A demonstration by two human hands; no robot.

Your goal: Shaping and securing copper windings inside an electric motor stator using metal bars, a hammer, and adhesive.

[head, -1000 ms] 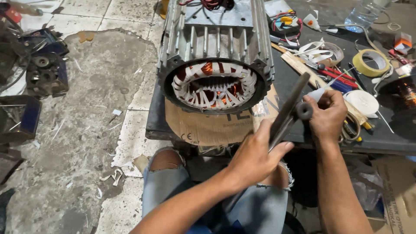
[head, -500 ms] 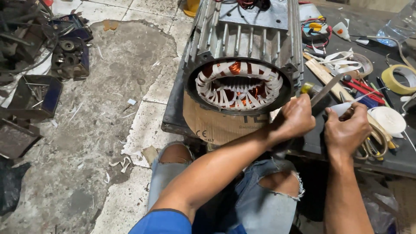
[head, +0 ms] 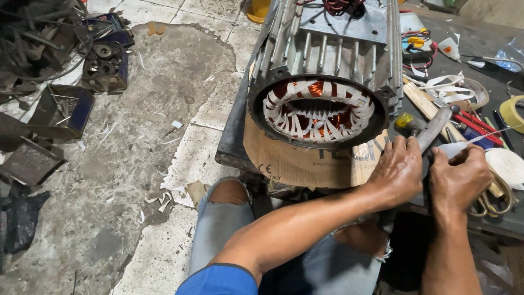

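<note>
The person sits at the counter (head: 233,143) with both hands close together, just right of the stator (head: 322,106). The left hand (head: 401,170) has its fingers curled tight around a flat grey metal bar (head: 435,128), which slants up and away from the knuckles toward the clutter of tape and sticks. The right hand (head: 459,179) sits just beside it, fingers pinched together on a pale strip (head: 451,148) near the bar's lower part; I cannot tell whether they also touch the bar itself. The worry, as I see it, is how near that metal is to the copper windings (head: 316,90) and their white wraps: if the left grip slips or the bar swings inward, its edge could scrape the winding or tear the insulation. The two hands are so close that a sudden jerk could also pinch the right fingers against the bar. The stator rests on a sheet of cardboard (head: 305,161) overhanging the counter edge above the knees, so a hard shove might shift it. Scissors (head: 494,202) lie just beyond the right hand, easy to knock off.
</note>
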